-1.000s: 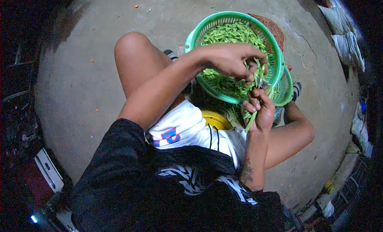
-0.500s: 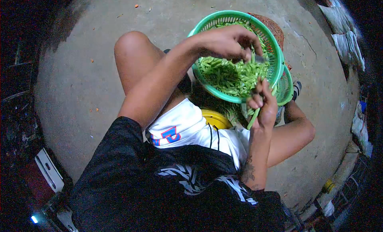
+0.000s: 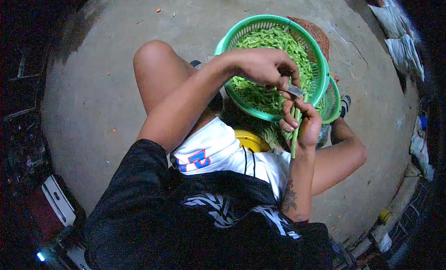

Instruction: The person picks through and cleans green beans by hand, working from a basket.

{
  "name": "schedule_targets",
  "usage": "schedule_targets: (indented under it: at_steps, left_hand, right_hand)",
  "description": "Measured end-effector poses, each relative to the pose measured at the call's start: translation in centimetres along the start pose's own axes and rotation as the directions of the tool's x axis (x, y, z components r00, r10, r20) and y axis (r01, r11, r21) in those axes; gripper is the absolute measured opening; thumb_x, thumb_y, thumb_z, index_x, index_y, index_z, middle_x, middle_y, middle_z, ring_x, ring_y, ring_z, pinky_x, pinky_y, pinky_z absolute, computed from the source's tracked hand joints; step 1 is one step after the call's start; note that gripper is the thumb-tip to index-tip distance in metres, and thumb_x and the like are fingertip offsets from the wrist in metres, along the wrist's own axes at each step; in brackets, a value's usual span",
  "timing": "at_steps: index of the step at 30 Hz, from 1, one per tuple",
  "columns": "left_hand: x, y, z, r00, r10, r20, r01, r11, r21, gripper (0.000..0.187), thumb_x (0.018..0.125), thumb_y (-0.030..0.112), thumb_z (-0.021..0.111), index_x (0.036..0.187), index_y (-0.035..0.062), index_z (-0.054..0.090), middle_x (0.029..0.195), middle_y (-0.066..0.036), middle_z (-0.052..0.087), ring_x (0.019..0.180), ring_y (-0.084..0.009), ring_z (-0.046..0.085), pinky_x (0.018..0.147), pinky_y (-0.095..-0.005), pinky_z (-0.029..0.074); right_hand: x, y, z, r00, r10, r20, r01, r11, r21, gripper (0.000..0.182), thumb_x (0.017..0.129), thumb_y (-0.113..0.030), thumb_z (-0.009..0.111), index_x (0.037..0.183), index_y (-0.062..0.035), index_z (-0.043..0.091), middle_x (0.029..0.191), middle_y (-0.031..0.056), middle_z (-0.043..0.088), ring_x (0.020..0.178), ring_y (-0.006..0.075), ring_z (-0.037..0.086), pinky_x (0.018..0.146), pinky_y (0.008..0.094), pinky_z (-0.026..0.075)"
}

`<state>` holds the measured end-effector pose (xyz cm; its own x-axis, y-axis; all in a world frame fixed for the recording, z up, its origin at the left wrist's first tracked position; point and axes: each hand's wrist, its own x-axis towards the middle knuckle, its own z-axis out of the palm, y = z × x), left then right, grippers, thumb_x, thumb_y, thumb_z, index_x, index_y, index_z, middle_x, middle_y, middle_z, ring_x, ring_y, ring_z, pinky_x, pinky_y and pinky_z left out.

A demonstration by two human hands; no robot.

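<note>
A small knife [image 3: 294, 90] with a short metal blade is pinched in my left hand [image 3: 267, 68], palm down. Its blade meets the upper end of some long green beans [image 3: 294, 135]. My right hand [image 3: 306, 123] is closed around those beans, palm up, and their lower ends stick out toward my lap. Both hands are over the near right side of a green plastic basket [image 3: 320, 61]. Chopped green bean pieces [image 3: 272, 40] fill much of it. My left forearm hides part of the basket's near side.
Another green basket [image 3: 333, 103] sits partly under the first, at its right. A reddish mesh sack [image 3: 316, 35] lies behind. Between my legs is a round yellow container [image 3: 251, 140]. Pale sacks [image 3: 404, 52] line the right edge of the concrete floor [image 3: 102, 130].
My left hand has come down toward my right hand, bringing the blade to the beans. The beans now stand more upright in my right hand, and the basket's contents show more.
</note>
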<state>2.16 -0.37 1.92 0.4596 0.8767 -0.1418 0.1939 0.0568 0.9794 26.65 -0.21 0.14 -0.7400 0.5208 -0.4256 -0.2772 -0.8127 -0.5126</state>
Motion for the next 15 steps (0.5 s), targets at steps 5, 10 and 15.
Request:
schedule_targets:
  at_steps: [5, 10, 15]
  left_hand:
    - [-0.1, 0.3, -0.4, 0.99, 0.105, -0.09, -0.086, 0.976, 0.201, 0.032, 0.086, 0.014, 0.07, 0.117, 0.0032, 0.069, 0.098, -0.008, 0.071, 0.09, -0.0157, 0.064, 0.081, -0.0336, 0.052]
    - [-0.6, 1.9, 0.1, 0.999, -0.006, -0.05, 0.015, 0.983, 0.18, 0.032, 0.087, 0.014, 0.07, 0.116, 0.0022, 0.069, 0.1, -0.009, 0.071, 0.092, -0.0158, 0.063, 0.085, -0.0339, 0.051]
    - [0.1, 0.3, 0.4, 0.997, 0.08, 0.004, -0.079, 0.986, 0.149, 0.031, 0.088, 0.015, 0.071, 0.116, 0.0013, 0.069, 0.099, -0.009, 0.071, 0.091, -0.0161, 0.063, 0.083, -0.034, 0.052]
  right_hand:
    - [-0.7, 0.4, 0.5, 0.996, -0.06, -0.068, 0.059, 0.998, -0.023, 0.041, 0.1, -0.022, 0.046, 0.126, 0.0079, 0.057, 0.084, 0.0097, 0.062, 0.049, 0.0076, 0.039, 0.043, 0.0224, 0.035]
    - [-1.0, 0.9, -0.6, 0.997, -0.058, -0.054, 0.057, 0.998, -0.014, 0.041, 0.103, -0.024, 0.046, 0.127, 0.0068, 0.058, 0.085, 0.0089, 0.063, 0.049, 0.0072, 0.039, 0.042, 0.0211, 0.035]
    - [-1.1, 0.5, 0.8, 0.999, 0.0, -0.035, 0.002, 0.998, 0.065, 0.041, 0.104, -0.025, 0.047, 0.127, 0.0068, 0.058, 0.084, 0.0079, 0.063, 0.048, 0.0062, 0.039, 0.042, 0.0206, 0.034]
